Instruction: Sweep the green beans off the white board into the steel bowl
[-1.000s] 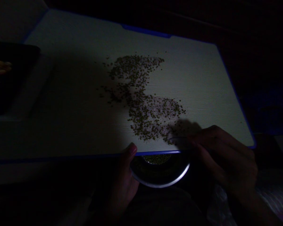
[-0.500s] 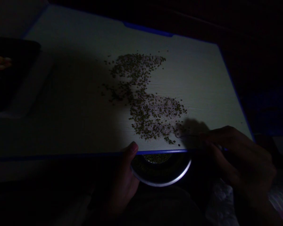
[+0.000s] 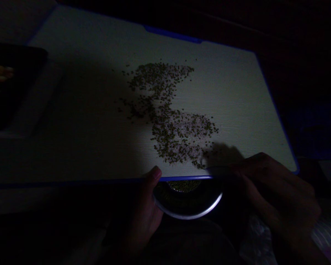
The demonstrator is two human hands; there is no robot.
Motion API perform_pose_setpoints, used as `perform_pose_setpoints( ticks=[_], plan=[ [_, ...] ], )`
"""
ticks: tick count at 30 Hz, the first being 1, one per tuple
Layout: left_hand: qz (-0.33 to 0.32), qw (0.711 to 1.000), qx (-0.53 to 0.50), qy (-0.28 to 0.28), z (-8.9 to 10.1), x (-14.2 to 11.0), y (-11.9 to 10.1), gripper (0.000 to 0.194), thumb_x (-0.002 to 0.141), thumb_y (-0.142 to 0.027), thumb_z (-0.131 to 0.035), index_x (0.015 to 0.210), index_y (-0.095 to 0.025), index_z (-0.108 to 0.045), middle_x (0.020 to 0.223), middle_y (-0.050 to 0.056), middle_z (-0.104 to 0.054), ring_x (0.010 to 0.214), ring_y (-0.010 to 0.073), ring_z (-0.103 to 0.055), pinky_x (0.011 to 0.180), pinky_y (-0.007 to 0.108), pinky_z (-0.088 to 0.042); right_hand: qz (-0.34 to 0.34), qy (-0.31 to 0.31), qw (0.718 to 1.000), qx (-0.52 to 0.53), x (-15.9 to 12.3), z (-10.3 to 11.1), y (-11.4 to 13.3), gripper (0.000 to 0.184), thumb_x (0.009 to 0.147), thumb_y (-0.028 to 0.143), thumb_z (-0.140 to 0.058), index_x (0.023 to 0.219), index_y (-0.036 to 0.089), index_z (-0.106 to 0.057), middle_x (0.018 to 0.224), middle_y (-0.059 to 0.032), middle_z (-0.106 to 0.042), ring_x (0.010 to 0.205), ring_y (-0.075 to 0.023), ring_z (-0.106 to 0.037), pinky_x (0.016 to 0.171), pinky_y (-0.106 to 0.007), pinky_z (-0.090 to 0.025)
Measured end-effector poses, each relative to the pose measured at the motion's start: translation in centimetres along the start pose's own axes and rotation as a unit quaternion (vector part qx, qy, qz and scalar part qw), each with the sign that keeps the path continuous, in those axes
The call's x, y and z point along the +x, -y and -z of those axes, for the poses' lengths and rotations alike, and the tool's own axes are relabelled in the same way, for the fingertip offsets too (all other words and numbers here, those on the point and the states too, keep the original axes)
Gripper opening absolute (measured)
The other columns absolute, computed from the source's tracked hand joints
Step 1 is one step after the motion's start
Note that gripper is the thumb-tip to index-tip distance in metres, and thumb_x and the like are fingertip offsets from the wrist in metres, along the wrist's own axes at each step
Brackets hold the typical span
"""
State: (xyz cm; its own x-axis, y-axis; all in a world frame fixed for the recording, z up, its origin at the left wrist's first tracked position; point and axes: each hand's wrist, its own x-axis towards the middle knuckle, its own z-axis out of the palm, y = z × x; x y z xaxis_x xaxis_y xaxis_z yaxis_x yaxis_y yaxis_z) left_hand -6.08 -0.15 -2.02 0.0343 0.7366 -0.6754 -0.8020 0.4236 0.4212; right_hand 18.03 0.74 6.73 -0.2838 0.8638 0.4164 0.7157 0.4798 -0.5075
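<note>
Small green beans (image 3: pixel 165 136) mixed with pale rice-like grains (image 3: pixel 194 138) lie in two joined patches on a pale board (image 3: pixel 237 95) with a blue edge. My left hand (image 3: pixel 147 209) grips the side of a metal bowl (image 3: pixel 193 214), its thumb resting on the board's near edge. Below that edge, the bowl holds green beans (image 3: pixel 184 185); its far part is hidden by the board. My right hand (image 3: pixel 278 187) pinches a thin tool (image 3: pixel 216 170), maybe a spoon. The tool's tip is at the lower right of the patch, beside a few beans. Darkness blurs its shape.
At the board's left stands a dark-topped box (image 3: pixel 16 92) with a picture on it. Clear crumpled plastic (image 3: pixel 256 239) lies below my right hand, near a striped cloth (image 3: pixel 327 235). Deep shadow covers the surroundings.
My right hand and the thin tool have moved slightly left and down to the near edge. A loose bean there no longer shows. My left hand and the bowl are nearly still.
</note>
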Motion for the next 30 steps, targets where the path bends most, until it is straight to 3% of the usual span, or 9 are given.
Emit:
perform_pose_setpoints(
  ticks=[2,9,14,19,24,30],
  plan=[
    [-0.002,1.0,-0.007,0.011,0.0,0.0,0.0,0.081,0.086,-0.047,-0.098,0.16,-0.03,-0.069,0.147,0.009,-0.088,0.153,0.0453,-0.071,0.131,0.056,-0.058,-0.022,-0.004,0.999,-0.026,0.0,0.1,-0.4,0.019,0.106,0.008,-0.077,0.114,0.025,-0.079,0.099,0.0,-0.081,0.087,-0.0157,-0.079,0.072,-0.03,-0.062],
    [-0.012,1.0,0.009,-0.027,-0.4,0.1,-0.2,0.086,0.073,-0.045,-0.105,0.152,-0.029,-0.074,0.119,0.007,-0.095,0.151,0.0479,-0.073,0.123,0.061,-0.064,-0.029,-0.017,0.995,-0.098,0.8,-0.1,-1.3,0.011,0.112,0.018,-0.071,0.114,0.026,-0.079,0.102,-0.0001,-0.084,0.088,-0.0166,-0.08,0.076,-0.03,-0.064],
    [-0.017,0.999,0.014,-0.026,-0.4,-0.1,-0.2,0.08,0.081,-0.04,-0.099,0.155,-0.03,-0.072,0.128,0.007,-0.094,0.153,0.0462,-0.072,0.124,0.059,-0.064,-0.035,-0.031,0.994,-0.1,1.0,-0.2,-1.8,0.013,0.111,0.019,-0.073,0.118,0.027,-0.081,0.104,-0.0002,-0.084,0.09,-0.0172,-0.081,0.077,-0.03,-0.063],
    [-0.01,1.0,-0.013,-0.015,-0.2,-0.1,0.0,0.079,0.08,-0.044,-0.104,0.152,-0.028,-0.076,0.134,0.009,-0.093,0.153,0.0457,-0.071,0.132,0.056,-0.058,-0.034,-0.023,0.996,-0.075,1.2,-0.2,-1.8,0.012,0.11,0.018,-0.075,0.114,0.027,-0.081,0.103,-0.0003,-0.084,0.089,-0.0181,-0.08,0.076,-0.032,-0.062],
    [-0.004,1.0,-0.014,0.01,0.1,-0.1,0.1,0.065,0.092,-0.044,-0.095,0.152,-0.028,-0.077,0.142,0.008,-0.09,0.156,0.0421,-0.069,0.136,0.054,-0.052,-0.021,-0.014,0.999,-0.021,0.8,0.0,-1.4,0.02,0.104,0.009,-0.079,0.113,0.027,-0.081,0.101,0.0002,-0.083,0.088,-0.0183,-0.079,0.073,-0.034,-0.06],
    [-0.007,1.0,-0.021,-0.001,0.0,-0.1,0.0,0.071,0.088,-0.041,-0.099,0.154,-0.028,-0.076,0.142,0.008,-0.09,0.154,0.0426,-0.071,0.136,0.054,-0.052,-0.063,-0.039,0.997,-0.016,0.2,0.2,-0.5,0.026,0.1,0.006,-0.08,0.112,0.029,-0.082,0.1,-0.0004,-0.083,0.084,-0.0214,-0.079,0.07,-0.038,-0.059]
  ],
)
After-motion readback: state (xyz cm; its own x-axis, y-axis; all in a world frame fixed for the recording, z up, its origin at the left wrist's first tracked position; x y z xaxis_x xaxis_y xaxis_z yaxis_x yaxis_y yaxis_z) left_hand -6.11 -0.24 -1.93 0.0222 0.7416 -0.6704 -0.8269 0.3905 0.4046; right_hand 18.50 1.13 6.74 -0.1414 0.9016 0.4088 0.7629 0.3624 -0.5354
